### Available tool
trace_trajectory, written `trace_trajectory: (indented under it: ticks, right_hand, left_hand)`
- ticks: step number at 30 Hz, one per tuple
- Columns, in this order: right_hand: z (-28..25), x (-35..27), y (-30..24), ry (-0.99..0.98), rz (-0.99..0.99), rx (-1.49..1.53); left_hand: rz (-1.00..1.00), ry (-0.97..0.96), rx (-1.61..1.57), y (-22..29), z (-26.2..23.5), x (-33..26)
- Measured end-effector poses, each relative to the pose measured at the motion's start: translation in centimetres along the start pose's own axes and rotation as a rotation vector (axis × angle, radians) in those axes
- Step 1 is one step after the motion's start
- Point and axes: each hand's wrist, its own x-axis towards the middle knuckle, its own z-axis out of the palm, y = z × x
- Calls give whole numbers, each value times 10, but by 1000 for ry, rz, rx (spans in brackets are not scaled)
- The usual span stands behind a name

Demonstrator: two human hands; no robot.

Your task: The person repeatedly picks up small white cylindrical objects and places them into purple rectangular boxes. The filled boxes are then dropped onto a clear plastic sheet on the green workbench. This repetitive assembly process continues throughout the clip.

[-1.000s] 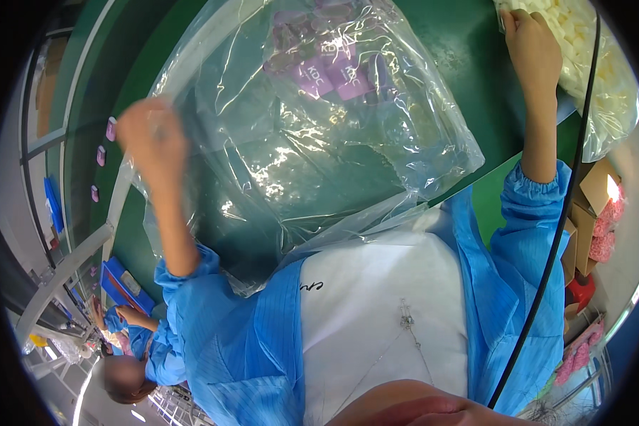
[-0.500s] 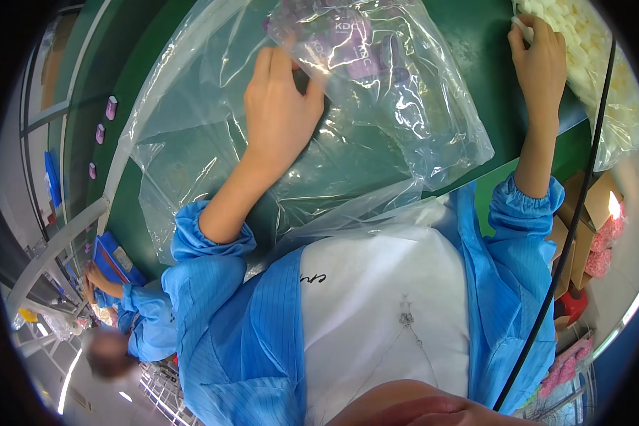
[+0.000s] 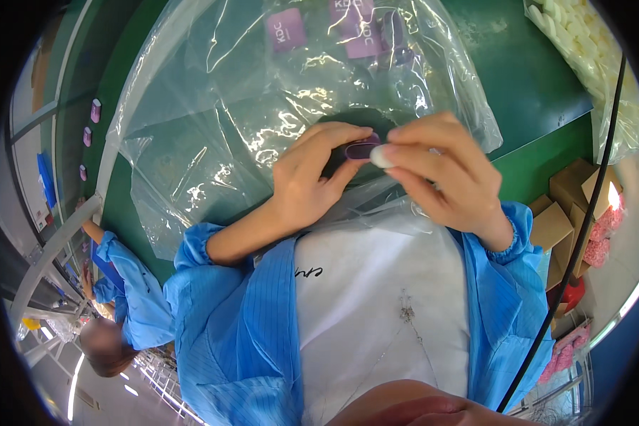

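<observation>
Above the near part of a clear plastic bag, my two hands are close together. Between the thumb and fingers of my left hand is a small purple hollow case, its oval opening showing. My right hand pinches a small white rounded piece right at the edge of that opening; whether it has entered cannot be told. Farther back, several purple cases show through the bag's film. At the far right lies a bag of many whitish pieces.
The green table carries the bags. On the left, purple-and-white pieces sit in a row beyond a pale rail. A co-worker in blue is at the lower left. Cardboard boxes stand on the right, behind a black cable.
My right hand has come from the bag of whitish pieces to the middle, bringing a white piece. My left hand has drawn nearer from the purple cases, with one now in it.
</observation>
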Motion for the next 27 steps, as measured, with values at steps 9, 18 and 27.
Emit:
trace_trajectory:
  ticks: [9,18,27]
  right_hand:
    - [19,-5,0,-94,-93,-224]
    - [21,-1,10,-122,-144,-156]
    - [10,-2,12,-187,-234,-294]
  left_hand:
    - [-57,-15,-109,-8,5,-1]
    - [-33,-33,-88,-15,2,-3]
    - [-15,-119,-86,-17,-3,-2]
